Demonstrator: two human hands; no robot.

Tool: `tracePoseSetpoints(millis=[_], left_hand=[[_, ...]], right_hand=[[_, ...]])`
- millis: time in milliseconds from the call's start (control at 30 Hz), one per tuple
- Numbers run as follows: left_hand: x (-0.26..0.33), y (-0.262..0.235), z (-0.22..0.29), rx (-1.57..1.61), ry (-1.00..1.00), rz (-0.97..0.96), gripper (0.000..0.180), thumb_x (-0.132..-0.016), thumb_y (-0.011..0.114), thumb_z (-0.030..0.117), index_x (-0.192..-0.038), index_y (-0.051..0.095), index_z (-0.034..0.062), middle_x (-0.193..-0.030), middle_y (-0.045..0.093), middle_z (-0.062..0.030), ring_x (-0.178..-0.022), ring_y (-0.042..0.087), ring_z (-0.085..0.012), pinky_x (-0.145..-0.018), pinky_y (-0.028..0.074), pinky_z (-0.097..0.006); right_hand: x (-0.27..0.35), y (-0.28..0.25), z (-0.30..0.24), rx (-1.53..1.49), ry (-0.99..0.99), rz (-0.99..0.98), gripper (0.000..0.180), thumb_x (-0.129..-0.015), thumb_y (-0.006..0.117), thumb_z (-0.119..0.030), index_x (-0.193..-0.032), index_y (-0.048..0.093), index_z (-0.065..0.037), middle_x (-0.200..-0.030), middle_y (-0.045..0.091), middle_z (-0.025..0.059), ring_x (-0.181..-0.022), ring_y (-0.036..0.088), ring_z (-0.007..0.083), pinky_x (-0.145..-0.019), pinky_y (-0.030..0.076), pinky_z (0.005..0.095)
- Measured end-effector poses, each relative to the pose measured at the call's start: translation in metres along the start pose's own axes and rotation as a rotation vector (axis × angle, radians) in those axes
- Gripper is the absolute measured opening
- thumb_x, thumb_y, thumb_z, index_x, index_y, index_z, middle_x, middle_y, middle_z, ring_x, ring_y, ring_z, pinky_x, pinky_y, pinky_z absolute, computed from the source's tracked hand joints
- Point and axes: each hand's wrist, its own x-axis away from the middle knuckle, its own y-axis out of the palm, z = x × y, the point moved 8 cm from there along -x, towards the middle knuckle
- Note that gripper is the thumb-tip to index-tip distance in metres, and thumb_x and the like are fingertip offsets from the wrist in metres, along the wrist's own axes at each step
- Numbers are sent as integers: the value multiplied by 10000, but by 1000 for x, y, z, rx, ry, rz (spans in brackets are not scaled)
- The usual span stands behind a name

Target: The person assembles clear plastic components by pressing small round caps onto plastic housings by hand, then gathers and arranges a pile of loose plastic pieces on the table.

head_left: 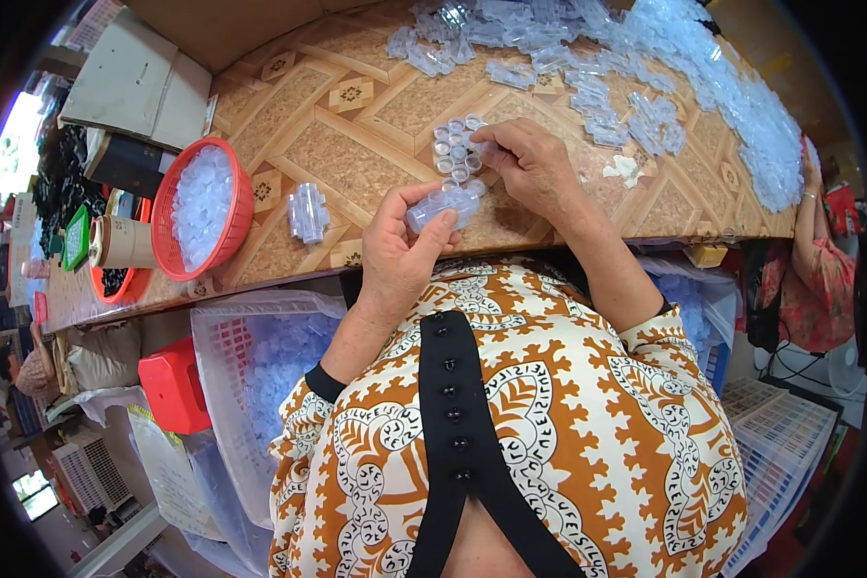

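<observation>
My left hand [401, 234] is closed round a bunch of short, clear plastic tubes [447, 205], held just above the table near its front edge. Right beyond it, several clear round plastic pieces [455, 144] stand close together on the table with their open ends up. My right hand [532, 162] reaches over their right side. Its thumb and forefinger are pinched at a small clear plastic piece at the edge of that group; the fingers partly hide it. To the left, a neat bundle of clear plastic tubes [308, 213] lies on the table.
A large heap of clear plastic pieces [703, 77] covers the back and right. At left stand a red basket [244, 207] full of small translucent pieces, a beige cup [125, 242] and a cardboard box [140, 82]. Below the table edge are a white crate [226, 376] and red container [173, 387].
</observation>
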Motion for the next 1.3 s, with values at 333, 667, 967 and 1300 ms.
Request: tracePoseSetpoints(millis=[333,667,967,1300], left_hand=[[5,-5,0,-2,23,-5,361,-982,644,83,-1306,512,-4,-1101,662,-123,-837,703,-151,-715,580,-234],[12,-13,1,-13,29,16,363,-983,649,95,-1311,520,6,-1109,664,-111,-839,696,-130,-718,572,-225],[16,-19,3,5,52,43,323,-977,668,122,-1261,558,14,-1040,685,-73,-812,687,-85,-690,566,-219],[15,-24,1,-27,53,28,349,-985,653,101,-1294,526,2,-1058,687,-99,-820,699,-117,-688,573,-206]], right_hand=[[0,2,1,0,6,-5,195,-813,729,-78,-1007,726,-101,-849,701,107,-812,664,302,-716,531,399],[3,4,3,4,24,-36,242,-843,729,-19,-1080,729,-69,-932,694,99,-817,650,227,-731,521,322],[4,2,0,-8,35,-38,243,-848,728,-22,-1086,729,-76,-872,656,83,-795,629,215,-729,508,313],[4,4,0,-16,79,-39,243,-812,727,-38,-1050,733,-86,-903,699,115,-837,654,290,-759,521,374]])
